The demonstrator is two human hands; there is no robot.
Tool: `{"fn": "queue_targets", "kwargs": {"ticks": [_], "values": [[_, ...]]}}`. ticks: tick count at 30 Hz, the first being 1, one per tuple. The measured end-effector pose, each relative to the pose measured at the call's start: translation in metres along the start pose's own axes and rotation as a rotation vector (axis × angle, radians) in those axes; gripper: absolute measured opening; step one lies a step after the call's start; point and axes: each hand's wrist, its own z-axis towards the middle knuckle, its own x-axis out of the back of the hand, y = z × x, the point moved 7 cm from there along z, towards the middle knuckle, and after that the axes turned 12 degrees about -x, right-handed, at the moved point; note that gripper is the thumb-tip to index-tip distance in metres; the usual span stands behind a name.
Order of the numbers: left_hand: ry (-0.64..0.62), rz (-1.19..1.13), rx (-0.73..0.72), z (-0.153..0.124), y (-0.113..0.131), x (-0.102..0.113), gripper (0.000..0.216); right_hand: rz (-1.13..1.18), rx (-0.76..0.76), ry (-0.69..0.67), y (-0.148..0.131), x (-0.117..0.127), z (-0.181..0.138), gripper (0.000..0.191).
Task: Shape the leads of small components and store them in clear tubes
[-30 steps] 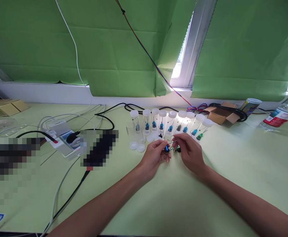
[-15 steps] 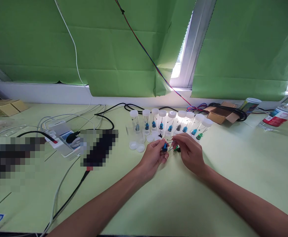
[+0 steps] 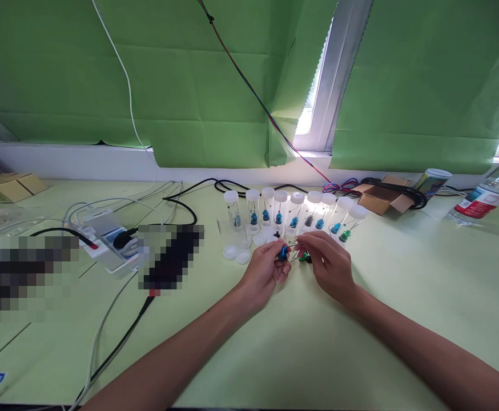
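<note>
My left hand (image 3: pixel 263 273) is closed around a small blue part (image 3: pixel 282 252), held between thumb and fingers. Opposite it, my right hand (image 3: pixel 329 264) pinches a thin wire-like piece (image 3: pixel 296 245) that reaches toward the blue part; whether the two are joined I cannot tell. Small green and black parts (image 3: pixel 305 258) lie on the table just under my right fingers. Behind both hands stands a row of clear tubes with white caps (image 3: pixel 297 198), several of them holding blue, grey or green pieces with thin wires. Loose white caps (image 3: pixel 243 256) lie left of my left hand.
An uncapped clear tube (image 3: pixel 224 231) stands at the row's left end. Cables and a white power strip (image 3: pixel 115 251) spread over the left side. An open cardboard box (image 3: pixel 382 198), a can (image 3: pixel 433 182) and a water bottle (image 3: pixel 485 197) stand at the back right.
The blue part has turned a little in my left fingers and shows more of its side. Both hands stay in nearly the same place; the view has shifted slightly.
</note>
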Motion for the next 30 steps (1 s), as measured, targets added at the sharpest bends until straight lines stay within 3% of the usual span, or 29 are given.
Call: {"fn": "queue_targets", "kwargs": {"ticks": [30], "values": [[-0.063,0.18,-0.166,0.0006,0.0081,0.0011,0.028,-0.065,-0.064,0.074,0.0046,0.0047,0.0022,0.02]]}}
